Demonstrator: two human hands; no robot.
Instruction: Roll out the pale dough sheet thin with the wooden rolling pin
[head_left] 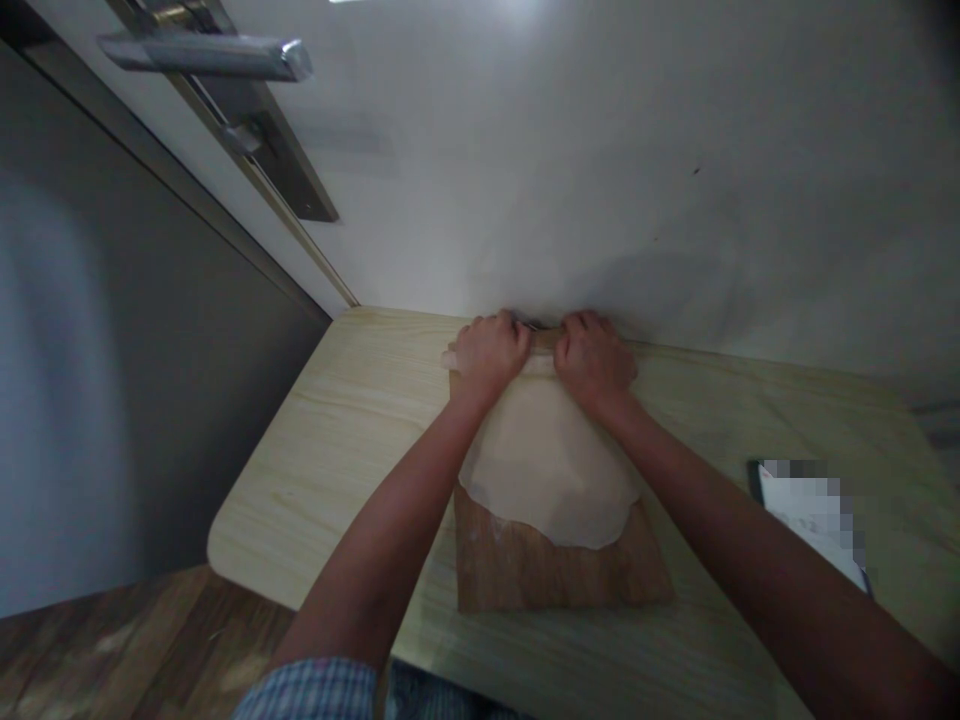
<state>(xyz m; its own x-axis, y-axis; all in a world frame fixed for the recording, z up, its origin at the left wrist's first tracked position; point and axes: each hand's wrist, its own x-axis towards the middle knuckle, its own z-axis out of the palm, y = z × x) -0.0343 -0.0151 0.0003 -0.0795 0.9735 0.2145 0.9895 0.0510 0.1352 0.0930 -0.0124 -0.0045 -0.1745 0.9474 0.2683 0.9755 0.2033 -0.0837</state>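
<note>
A thin, pale sheet of dough (555,460) lies spread over a brown wooden board (525,580). Its near edge is wavy and stops short of the board's near edge. At the far end of the board, a pale rolling pin (540,364) lies crosswise, mostly covered by my hands. My left hand (491,350) is curled over its left part, and a short pale end shows past that hand. My right hand (596,362) is closed over the right part. Both arms stretch forward, and the fingertips are partly hidden.
The board rests on a light wood-grain table (322,420) set against a white door (600,180) with a metal handle (210,55). To the right, a dark-edged phone-like object (806,515) with a blurred screen lies partly behind my right forearm. Wooden flooring (150,650) shows lower left.
</note>
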